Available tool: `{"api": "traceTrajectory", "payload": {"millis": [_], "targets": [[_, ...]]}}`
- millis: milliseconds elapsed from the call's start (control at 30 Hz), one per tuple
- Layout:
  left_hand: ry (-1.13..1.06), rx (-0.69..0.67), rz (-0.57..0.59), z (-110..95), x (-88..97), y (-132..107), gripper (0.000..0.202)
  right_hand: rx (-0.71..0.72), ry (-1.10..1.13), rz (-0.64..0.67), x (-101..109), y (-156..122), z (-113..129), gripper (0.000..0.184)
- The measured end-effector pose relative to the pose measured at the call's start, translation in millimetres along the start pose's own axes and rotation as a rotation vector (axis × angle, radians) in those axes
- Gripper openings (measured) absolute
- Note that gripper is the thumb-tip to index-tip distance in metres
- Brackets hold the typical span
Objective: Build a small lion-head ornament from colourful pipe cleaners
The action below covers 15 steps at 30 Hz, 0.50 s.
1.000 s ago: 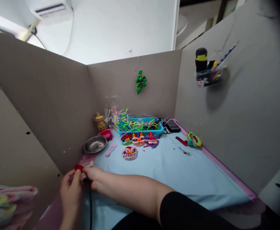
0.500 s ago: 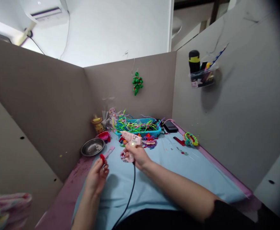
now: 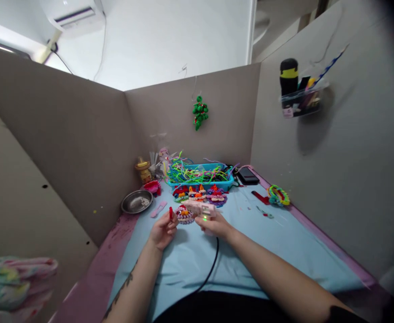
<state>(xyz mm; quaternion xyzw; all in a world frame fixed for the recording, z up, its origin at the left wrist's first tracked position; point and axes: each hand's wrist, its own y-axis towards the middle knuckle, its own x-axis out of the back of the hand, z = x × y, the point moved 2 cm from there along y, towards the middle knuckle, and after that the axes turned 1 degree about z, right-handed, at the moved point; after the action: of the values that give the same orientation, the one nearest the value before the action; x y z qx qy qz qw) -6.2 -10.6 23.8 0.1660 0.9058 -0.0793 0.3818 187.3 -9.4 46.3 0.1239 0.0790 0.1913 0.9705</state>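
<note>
Between the fingertips of my left hand (image 3: pixel 163 231) is a small red piece (image 3: pixel 171 212), held upright; its exact kind is too small to make out. My right hand (image 3: pixel 215 224) is wrapped round the handle of a pale pink glue gun (image 3: pixel 200 208), whose nozzle points left toward the red piece, a little apart from it. A green light glows on the gun, and its black cord (image 3: pixel 213 264) runs down toward me. Just behind and between my hands lies a round crocheted piece (image 3: pixel 185 215) in pink and purple with an orange bit, partly covered by the gun.
Several colourful crocheted pieces (image 3: pixel 197 194) line the front of a blue basket (image 3: pixel 230 183) full of strands. On the left are a metal bowl (image 3: pixel 137 202) with small white bits and a pink strip (image 3: pixel 158 209). A phone (image 3: pixel 248 176) and yellow-green rings (image 3: pixel 278 196) lie right.
My left hand has moved right and up with the red piece, nearer the gun. The glue gun has shifted right and lower, uncovering crocheted pieces behind it. The whole view has turned slightly.
</note>
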Motion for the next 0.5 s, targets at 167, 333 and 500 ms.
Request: {"api": "traceTrajectory", "payload": {"millis": [167, 333, 500], "targets": [[0.016, 0.009, 0.081, -2.2, -0.1, -3.2, 0.025, 0.123, -0.043, 0.155, -8.3, -5.3, 22.4, 0.035], [0.069, 0.046, 0.143, 0.2, -4.7, -5.9, 0.028, 0.215, -0.126, 0.299, -13.1, -6.1, 23.1, 0.031], [0.127, 0.066, 0.165, 2.4, -5.1, -7.8, 0.029, 0.259, -0.178, 0.255, -11.1, -6.1, 19.0, 0.030]]}}
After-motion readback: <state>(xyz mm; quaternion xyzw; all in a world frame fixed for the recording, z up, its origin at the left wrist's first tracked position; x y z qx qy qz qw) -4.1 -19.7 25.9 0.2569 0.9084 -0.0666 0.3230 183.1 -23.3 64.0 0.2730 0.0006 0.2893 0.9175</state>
